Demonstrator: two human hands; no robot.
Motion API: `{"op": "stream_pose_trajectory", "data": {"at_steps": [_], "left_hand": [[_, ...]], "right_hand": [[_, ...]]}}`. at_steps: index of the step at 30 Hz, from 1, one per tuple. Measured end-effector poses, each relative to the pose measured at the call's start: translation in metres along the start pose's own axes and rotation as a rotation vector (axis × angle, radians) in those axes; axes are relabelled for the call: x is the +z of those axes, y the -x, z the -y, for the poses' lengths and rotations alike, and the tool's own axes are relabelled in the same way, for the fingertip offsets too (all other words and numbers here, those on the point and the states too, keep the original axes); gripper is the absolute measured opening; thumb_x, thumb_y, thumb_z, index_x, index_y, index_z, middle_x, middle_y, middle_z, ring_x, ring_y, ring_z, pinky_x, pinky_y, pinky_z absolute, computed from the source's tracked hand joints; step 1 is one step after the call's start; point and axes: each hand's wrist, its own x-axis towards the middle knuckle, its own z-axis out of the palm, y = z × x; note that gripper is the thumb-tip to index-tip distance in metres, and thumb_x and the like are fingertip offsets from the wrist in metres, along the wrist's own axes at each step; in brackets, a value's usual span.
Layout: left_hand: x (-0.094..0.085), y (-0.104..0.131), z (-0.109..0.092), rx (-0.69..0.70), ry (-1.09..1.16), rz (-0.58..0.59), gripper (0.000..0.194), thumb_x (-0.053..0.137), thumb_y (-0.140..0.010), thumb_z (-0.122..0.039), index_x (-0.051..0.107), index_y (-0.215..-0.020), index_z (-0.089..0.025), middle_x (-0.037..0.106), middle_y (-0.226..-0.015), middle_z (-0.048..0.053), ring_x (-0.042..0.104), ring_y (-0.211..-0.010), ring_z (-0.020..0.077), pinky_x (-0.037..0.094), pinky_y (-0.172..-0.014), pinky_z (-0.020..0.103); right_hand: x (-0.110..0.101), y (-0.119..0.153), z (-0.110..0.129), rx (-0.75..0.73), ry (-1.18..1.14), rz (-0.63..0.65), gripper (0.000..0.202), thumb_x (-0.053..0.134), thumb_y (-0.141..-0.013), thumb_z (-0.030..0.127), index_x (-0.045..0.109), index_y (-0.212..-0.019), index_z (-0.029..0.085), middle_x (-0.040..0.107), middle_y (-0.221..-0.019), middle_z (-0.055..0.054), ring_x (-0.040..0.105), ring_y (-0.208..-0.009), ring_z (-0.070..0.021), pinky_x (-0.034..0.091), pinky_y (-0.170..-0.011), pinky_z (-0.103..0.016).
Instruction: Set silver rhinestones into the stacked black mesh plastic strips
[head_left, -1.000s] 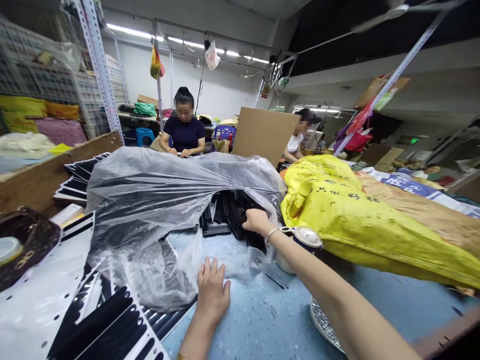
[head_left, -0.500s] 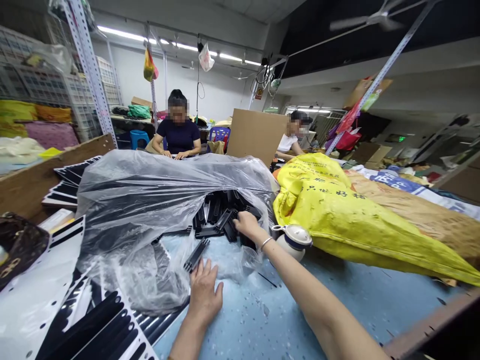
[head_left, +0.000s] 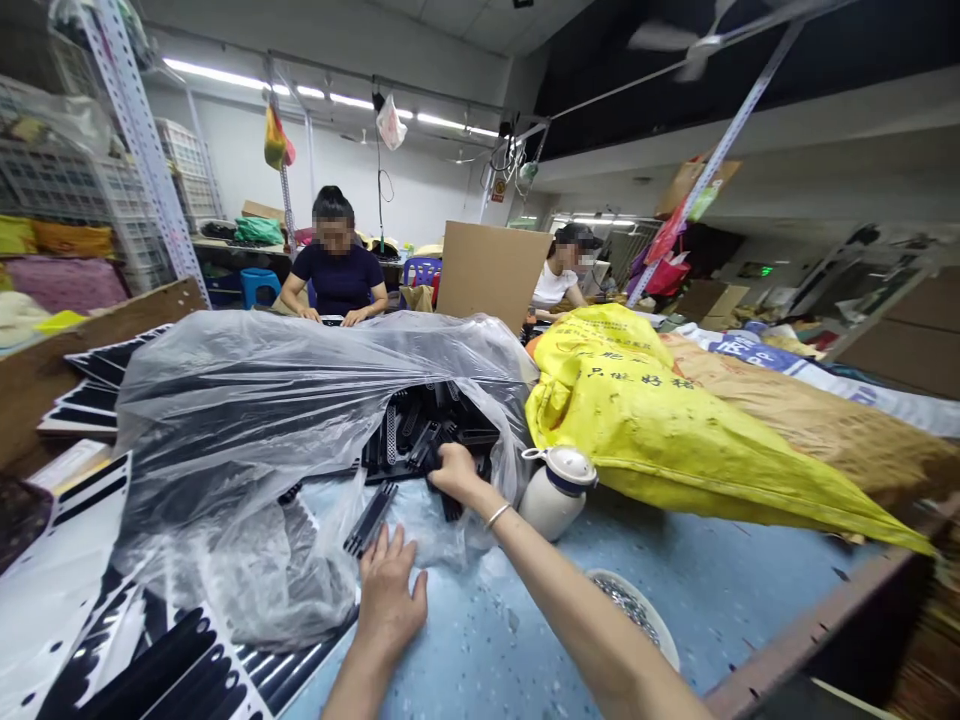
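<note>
A large clear plastic bag (head_left: 247, 370) lies across the blue table (head_left: 480, 640), its torn opening showing a heap of black plastic pieces (head_left: 405, 425). At the right side of that opening is my right hand (head_left: 456, 472), its fingers closed at the black pieces; what they grip is too hidden to name. My left hand (head_left: 391, 595) rests on the table with fingers spread, their tips near a small bundle of black strips (head_left: 370, 518). It holds nothing.
A white lidded jug (head_left: 556, 495) and yellow sack (head_left: 675, 430) lie right of my right hand. A bowl of small metal parts (head_left: 637, 610) is partly behind my right forearm. Black-and-white sheets (head_left: 75, 570) cover the left. Two people sit beyond, near a cardboard panel (head_left: 491, 270).
The view has shifted, bringing the metal-parts bowl into sight. My right hand has moved slightly left and nearer within the bag opening. My left hand stays by the bundle.
</note>
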Motion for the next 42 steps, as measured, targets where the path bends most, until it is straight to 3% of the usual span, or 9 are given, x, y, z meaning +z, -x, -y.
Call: {"op": "stream_pose_trajectory", "data": {"at_steps": [6, 10, 14, 17, 20, 28, 35, 40, 42], "left_hand": [[0.003, 0.002, 0.007, 0.088, 0.022, -0.142, 0.035, 0.057, -0.083, -0.024, 0.073, -0.113, -0.018, 0.062, -0.136, 0.010, 0.049, -0.134, 0.0341, 0.040, -0.108, 0.050], [0.005, 0.002, 0.006, 0.088, 0.029, -0.181, 0.026, 0.060, -0.084, -0.030, 0.075, -0.103, -0.020, 0.067, -0.128, 0.009, 0.050, -0.132, 0.0362, 0.041, -0.106, 0.052], [0.008, 0.000, 0.010, 0.093, 0.029, -0.156, 0.025, 0.059, -0.085, -0.028, 0.074, -0.103, -0.021, 0.065, -0.130, 0.009, 0.048, -0.134, 0.0359, 0.038, -0.108, 0.052], [0.012, -0.001, 0.016, 0.107, 0.025, -0.120, 0.026, 0.057, -0.086, -0.028, 0.073, -0.105, -0.022, 0.064, -0.133, 0.008, 0.046, -0.136, 0.0355, 0.038, -0.108, 0.052], [0.013, -0.002, 0.017, 0.114, 0.009, -0.120, 0.027, 0.057, -0.086, -0.029, 0.073, -0.107, -0.022, 0.063, -0.133, 0.008, 0.046, -0.136, 0.0347, 0.038, -0.108, 0.051], [0.002, 0.000, 0.019, 0.135, -0.067, -0.100, 0.037, 0.053, -0.086, -0.038, 0.073, -0.111, -0.020, 0.065, -0.130, 0.010, 0.054, -0.127, 0.0349, 0.044, -0.101, 0.049], [0.002, -0.008, 0.026, 0.194, -0.047, -0.127, 0.042, 0.051, -0.084, -0.046, 0.074, -0.105, -0.018, 0.070, -0.117, 0.011, 0.058, -0.120, 0.0345, 0.046, -0.097, 0.047], [-0.023, 0.000, -0.002, 0.104, -0.022, -0.029, 0.024, 0.054, -0.079, -0.020, 0.073, -0.091, -0.016, 0.072, -0.103, 0.012, 0.064, -0.107, 0.0307, 0.050, -0.093, 0.042], [-0.035, 0.011, -0.008, 0.064, 0.062, -0.059, 0.037, 0.048, -0.075, -0.006, 0.073, -0.100, -0.016, 0.071, -0.114, 0.011, 0.063, -0.115, 0.0265, 0.048, -0.100, 0.039]], "right_hand": [[0.017, 0.032, 0.040, -0.265, 0.009, 0.072, 0.045, 0.055, -0.080, 0.057, 0.070, -0.101, 0.020, 0.070, -0.095, 0.000, 0.056, -0.078, 0.0013, 0.043, -0.076, -0.011], [-0.026, 0.001, 0.010, -0.203, 0.120, -0.041, 0.053, 0.046, -0.088, 0.054, 0.059, -0.121, 0.014, 0.062, -0.123, -0.006, 0.057, -0.113, -0.0038, 0.049, -0.107, -0.025], [-0.069, -0.038, -0.037, -0.026, 0.247, -0.005, 0.058, 0.054, -0.084, 0.054, 0.058, -0.120, 0.008, 0.060, -0.123, -0.009, 0.054, -0.123, -0.0080, 0.048, -0.115, -0.033], [-0.076, -0.054, -0.047, 0.045, 0.288, 0.042, 0.058, 0.054, -0.084, 0.053, 0.058, -0.119, 0.007, 0.061, -0.120, -0.009, 0.055, -0.123, -0.0077, 0.049, -0.115, -0.032], [-0.063, -0.054, -0.028, 0.028, 0.280, 0.068, 0.057, 0.053, -0.085, 0.053, 0.058, -0.119, 0.008, 0.061, -0.119, -0.008, 0.056, -0.120, -0.0073, 0.051, -0.112, -0.032], [0.001, 0.012, 0.038, -0.234, 0.106, 0.057, 0.043, 0.064, -0.073, 0.037, 0.065, -0.109, 0.014, 0.067, -0.114, -0.007, 0.062, -0.117, -0.0152, 0.049, -0.113, -0.039], [-0.016, 0.086, 0.023, -0.170, -0.046, -0.105, 0.058, 0.049, -0.076, 0.058, 0.059, -0.118, 0.019, 0.065, -0.119, -0.007, 0.065, -0.113, -0.0153, 0.054, -0.093, -0.026], [0.007, 0.128, 0.000, -0.196, -0.097, -0.042, 0.052, 0.055, -0.075, 0.055, 0.065, -0.109, 0.017, 0.068, -0.111, -0.007, 0.066, -0.100, -0.0109, 0.048, -0.082, -0.017], [0.024, 0.128, -0.011, -0.162, -0.107, -0.016, 0.057, 0.055, -0.077, 0.057, 0.066, -0.108, 0.011, 0.068, -0.110, -0.012, 0.065, -0.097, -0.0105, 0.046, -0.082, -0.016]]}}
